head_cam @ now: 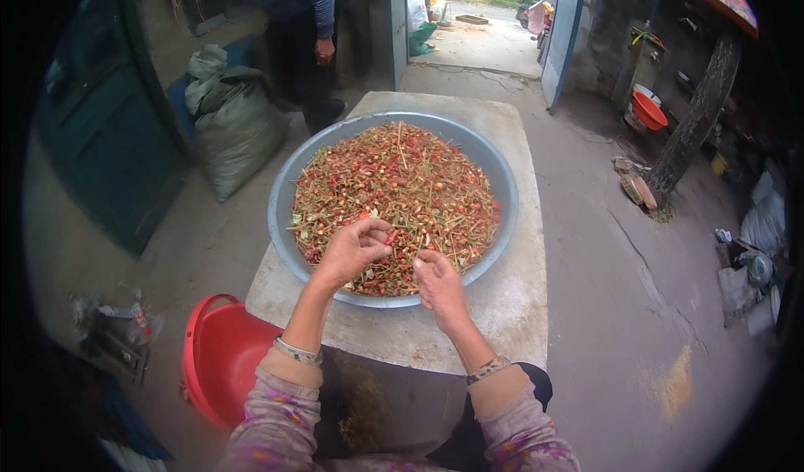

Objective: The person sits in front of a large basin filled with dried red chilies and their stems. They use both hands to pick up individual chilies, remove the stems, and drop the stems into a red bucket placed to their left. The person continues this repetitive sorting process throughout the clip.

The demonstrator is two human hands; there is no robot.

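Note:
A wide grey metal basin [507, 177] stands on a pale slab table [521, 296], filled with a mix of dried red chili pieces, seeds and stems [402, 170]. Over the near part of the mix, my left hand [359, 249] pinches a small red chili piece [392, 237] between thumb and fingers. Close by on the right, my right hand [438, 283] has its thumb and forefinger brought together at a thin stem among the pieces; whether it grips the stem is too small to tell.
A red plastic tub [217, 359] is at the table's lower left. A tied woven sack [239, 133] stands at the left, near another person [301, 38]. Beyond the table is an open doorway [474, 38]. A wooden post [697, 114] and bags [763, 221] are at the right.

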